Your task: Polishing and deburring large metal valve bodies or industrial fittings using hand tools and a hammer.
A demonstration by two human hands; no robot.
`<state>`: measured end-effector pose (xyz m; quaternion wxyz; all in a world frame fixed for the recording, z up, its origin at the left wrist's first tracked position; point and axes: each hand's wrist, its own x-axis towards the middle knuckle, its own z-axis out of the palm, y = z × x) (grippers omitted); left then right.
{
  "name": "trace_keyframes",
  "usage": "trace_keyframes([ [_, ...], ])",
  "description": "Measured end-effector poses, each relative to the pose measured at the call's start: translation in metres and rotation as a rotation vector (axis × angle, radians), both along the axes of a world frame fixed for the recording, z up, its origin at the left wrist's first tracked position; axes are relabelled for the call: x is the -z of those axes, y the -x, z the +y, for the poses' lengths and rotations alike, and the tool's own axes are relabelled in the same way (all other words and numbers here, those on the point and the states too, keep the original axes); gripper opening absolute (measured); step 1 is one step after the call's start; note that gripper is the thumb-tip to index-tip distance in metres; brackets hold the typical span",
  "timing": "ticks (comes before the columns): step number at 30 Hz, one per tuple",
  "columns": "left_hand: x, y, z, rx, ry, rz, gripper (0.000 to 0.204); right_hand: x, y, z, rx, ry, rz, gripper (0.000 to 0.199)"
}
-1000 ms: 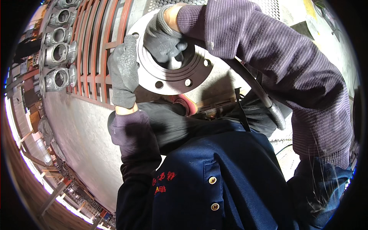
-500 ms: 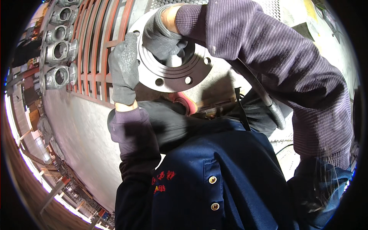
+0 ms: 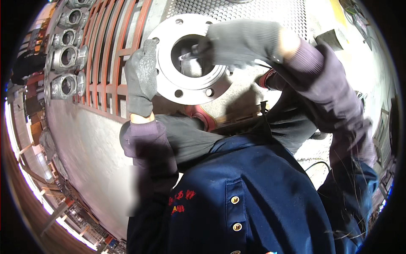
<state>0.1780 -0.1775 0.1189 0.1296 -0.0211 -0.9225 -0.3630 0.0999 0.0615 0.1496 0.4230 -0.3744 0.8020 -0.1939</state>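
Note:
A round, pale-grey flanged metal casting [image 3: 188,95] stands in front of me, bolt holes around its rim and a wide bore in the middle. On its left edge, my left hand [image 3: 141,76] in a grey glove is closed, thumb up along the rim. My right hand [image 3: 243,42], also gloved and smeared by motion, reaches over the right side of the flange. Its fingers are closed around a slim tool [image 3: 185,56] whose light tip points into the bore; the rest of the tool is hidden by the glove. Inside the bore a bright rounded surface [image 3: 192,67] shows.
A red slatted metal rack [image 3: 111,51] lies at the far left. Several similar metal castings [image 3: 67,57] stand in a row beyond it. Perforated metal sheet [image 3: 253,10] spans the far side. A dark block [image 3: 332,40] sits at the right. Something red [image 3: 201,115] shows below the flange.
My right hand has pulled back out of the bore and moved to the right, uncovering the opening. My left hand stays on the rim. The dark hose below my right arm has gone from sight.

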Motion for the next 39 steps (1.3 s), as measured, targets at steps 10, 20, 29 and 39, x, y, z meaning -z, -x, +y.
trace_keyframes([
  [10, 0.016, 0.007, -0.02, 0.045, 0.102, 0.066, 0.046, -0.011, -0.116, 0.122, 0.823, 0.214, -0.356, 0.035],
  [20, -0.01, 0.001, 0.014, -0.191, -0.248, -0.275, 0.052, -0.043, -0.061, 0.065, -0.123, -0.072, 0.413, 0.024],
  [29, -0.017, 0.002, 0.015, -0.26, -0.215, -0.403, 0.045, -0.046, -0.021, 0.0, -0.485, -0.364, 0.389, 0.016],
  [39, -0.013, 0.002, 0.01, -0.259, -0.388, -0.298, 0.047, 0.009, -0.023, 0.102, 0.452, 0.038, -0.662, 0.031],
])
